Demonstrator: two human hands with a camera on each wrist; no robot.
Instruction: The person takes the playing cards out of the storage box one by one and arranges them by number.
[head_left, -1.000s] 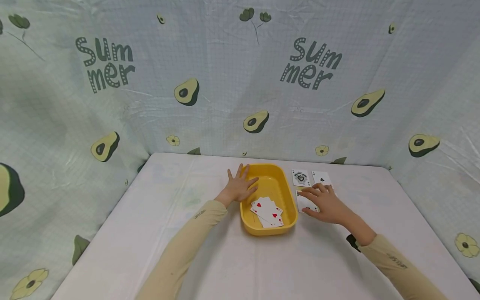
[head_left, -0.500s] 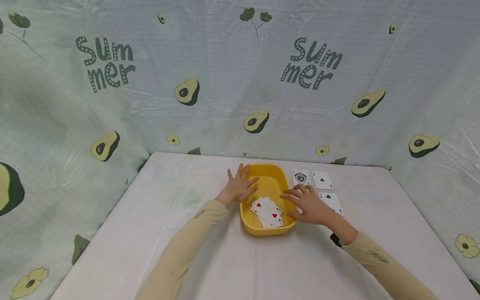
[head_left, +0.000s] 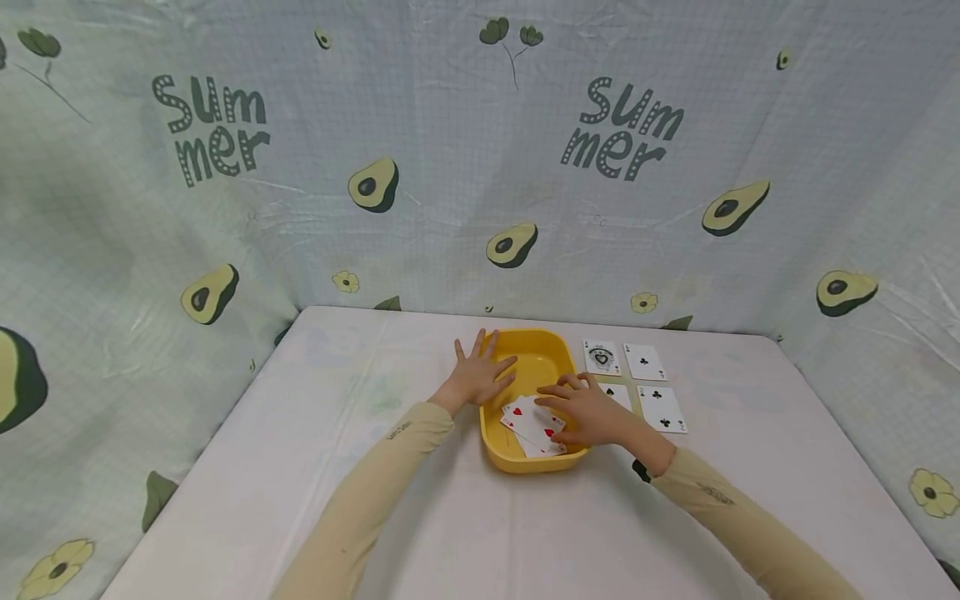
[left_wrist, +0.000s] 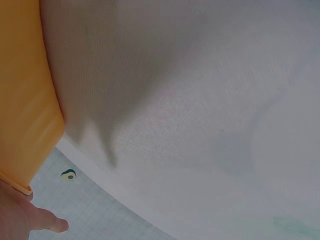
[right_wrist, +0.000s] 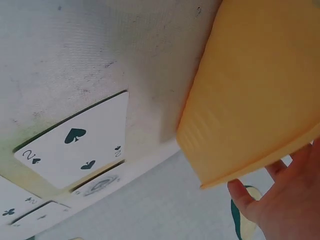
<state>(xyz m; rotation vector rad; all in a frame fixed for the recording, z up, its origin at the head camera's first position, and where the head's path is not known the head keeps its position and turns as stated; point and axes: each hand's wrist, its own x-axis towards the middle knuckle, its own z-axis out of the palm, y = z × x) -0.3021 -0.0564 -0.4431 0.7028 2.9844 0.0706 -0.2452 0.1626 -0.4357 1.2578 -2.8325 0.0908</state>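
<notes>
A yellow plastic tray (head_left: 536, 364) sits on the table, with a small loose pile of heart playing cards (head_left: 527, 417) in its near half. My left hand (head_left: 469, 379) lies over the tray's left rim, fingers straight and spread. Across the right rim reaches my right hand (head_left: 592, 414), fingers loosely bent and apart above the heart cards, partly covering them. In the right wrist view, the two of spades (right_wrist: 85, 145) lies flat beside the tray's outer wall (right_wrist: 250, 90). The left wrist view shows the opposite wall (left_wrist: 25, 90).
To the tray's right, the ace of spades (head_left: 602, 357), ace of clubs (head_left: 644, 362) and two of clubs (head_left: 662, 408) lie face up, in two rows with the two of spades. A patterned avocado cloth (head_left: 435, 250) hangs behind the white table (head_left: 480, 533).
My right hand has moved left from over the table cards to above the heart cards in the tray, uncovering the two of clubs. The left hand has stayed in place.
</notes>
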